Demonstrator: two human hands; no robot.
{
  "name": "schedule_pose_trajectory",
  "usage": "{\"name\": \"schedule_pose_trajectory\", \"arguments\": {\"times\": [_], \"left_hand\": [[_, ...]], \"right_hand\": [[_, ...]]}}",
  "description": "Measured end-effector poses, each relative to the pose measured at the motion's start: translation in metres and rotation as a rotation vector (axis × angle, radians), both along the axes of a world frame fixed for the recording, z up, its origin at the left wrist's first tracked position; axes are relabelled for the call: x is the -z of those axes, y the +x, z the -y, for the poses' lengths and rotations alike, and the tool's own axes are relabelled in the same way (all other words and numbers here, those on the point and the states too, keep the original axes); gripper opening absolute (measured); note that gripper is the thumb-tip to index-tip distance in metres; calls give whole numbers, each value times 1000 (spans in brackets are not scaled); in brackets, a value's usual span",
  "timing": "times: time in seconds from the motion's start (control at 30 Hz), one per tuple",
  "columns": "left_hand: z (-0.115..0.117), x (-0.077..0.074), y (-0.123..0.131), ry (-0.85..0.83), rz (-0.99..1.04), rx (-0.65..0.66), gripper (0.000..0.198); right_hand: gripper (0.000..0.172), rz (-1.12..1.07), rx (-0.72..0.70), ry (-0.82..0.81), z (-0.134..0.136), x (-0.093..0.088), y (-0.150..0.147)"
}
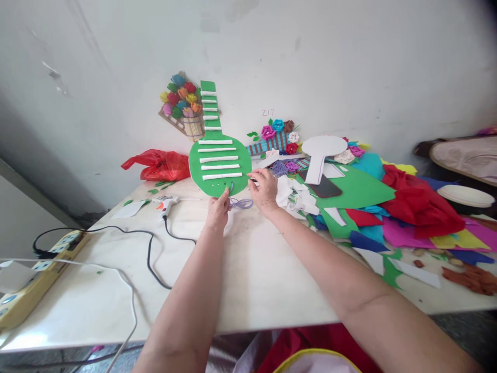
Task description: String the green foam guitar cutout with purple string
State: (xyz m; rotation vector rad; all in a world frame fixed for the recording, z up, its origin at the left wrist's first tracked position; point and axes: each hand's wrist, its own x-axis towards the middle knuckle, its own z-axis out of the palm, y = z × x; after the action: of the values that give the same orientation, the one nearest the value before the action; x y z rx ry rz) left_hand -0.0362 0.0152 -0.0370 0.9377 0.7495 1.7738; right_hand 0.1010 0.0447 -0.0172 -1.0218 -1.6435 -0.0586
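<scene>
A green guitar-shaped cutout [221, 161] with white strips glued across its neck and body is held upright above the table. My left hand [219, 208] grips its bottom edge, thumb on the front. Small holes show near that edge, and a short bluish-grey cord end [232, 186] stands by the thumb. Purple cord [242, 204] lies in loose loops below the cutout. My right hand [264, 189] is closed in a pinch beside the cutout's lower right edge; what its fingertips hold is too small to make out.
Left on the table are a glue gun [167, 203], a power strip [42, 277] with cables, and a red plastic bag [157, 165]. Paper scraps [297, 196], a phone [324, 185], a white cutout [324, 147] and coloured sheets [419, 202] cover the right. Paper flowers [182, 96] lean on the wall.
</scene>
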Motion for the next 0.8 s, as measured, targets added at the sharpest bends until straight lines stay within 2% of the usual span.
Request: {"name": "schedule_pose_trajectory", "arguments": {"times": [0.17, 0.27, 0.33, 0.4, 0.5, 0.53, 0.6, 0.8], "left_hand": [[-1, 4, 2, 16, -71, 42, 34], [0, 4, 2, 10, -90, 60, 34], [0, 4, 3, 5, -85, 68, 34], [0, 3, 3, -8, -79, 77, 35], [2, 2, 4, -34, -77, 90, 34], [2, 1, 4, -40, -75, 93, 34], [3, 1, 5, -44, -69, 96, 34], [1, 4, 5, -37, -55, 93, 33]], "right_hand": [[14, 11, 79, -70, -5, 3, 5], [24, -47, 146, -129, -9, 6, 6], [32, -128, 161, -237, -14, 9, 6], [34, -223, 73, -398, -20, 14, 6], [29, -385, -190, -570, -30, 21, 7], [29, -432, -253, -583, -31, 22, 8], [31, -485, -292, -559, -32, 23, 10], [36, -321, -141, -415, -26, 19, 17]]}}
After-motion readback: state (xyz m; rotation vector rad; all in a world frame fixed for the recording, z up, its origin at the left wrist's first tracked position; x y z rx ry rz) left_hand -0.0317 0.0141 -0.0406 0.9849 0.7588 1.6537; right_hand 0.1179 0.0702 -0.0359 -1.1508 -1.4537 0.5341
